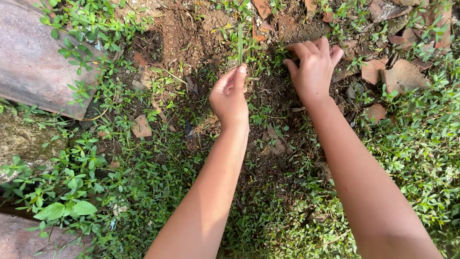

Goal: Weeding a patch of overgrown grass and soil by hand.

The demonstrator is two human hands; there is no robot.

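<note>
My left hand (230,96) reaches down to the ground and pinches a long green grass blade (240,43) that stands up from the soil. My right hand (314,64) is curled over a low clump of small weeds (280,57) just to the right, fingers bent down into them. Both forearms stretch up from the bottom of the view. Between and around the hands lies dark bare soil (268,96) dotted with tiny green plants.
A curved grey slab (33,57) lies at the upper left, with a mossy stone edge (19,139) below it. Broken reddish shards (402,74) and dry leaves scatter at the upper right. Dense low weeds (421,144) cover the right and bottom.
</note>
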